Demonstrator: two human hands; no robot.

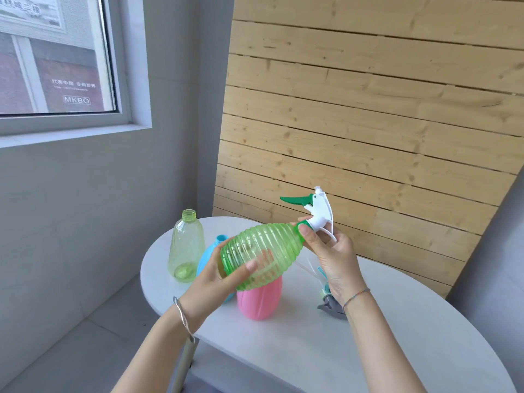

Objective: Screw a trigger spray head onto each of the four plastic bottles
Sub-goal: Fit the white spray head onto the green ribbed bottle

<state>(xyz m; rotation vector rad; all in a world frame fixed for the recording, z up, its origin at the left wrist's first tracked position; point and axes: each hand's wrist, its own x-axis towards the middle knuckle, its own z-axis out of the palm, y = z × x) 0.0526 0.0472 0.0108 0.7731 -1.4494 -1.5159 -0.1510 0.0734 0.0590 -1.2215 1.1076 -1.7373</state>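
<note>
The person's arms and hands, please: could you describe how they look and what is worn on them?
No sleeves or gloves are in view; both arms are bare as far as the frame shows. The left hand has a thin silver bangle at its wrist. The right hand has a thin thread-like bracelet at its wrist.
</note>
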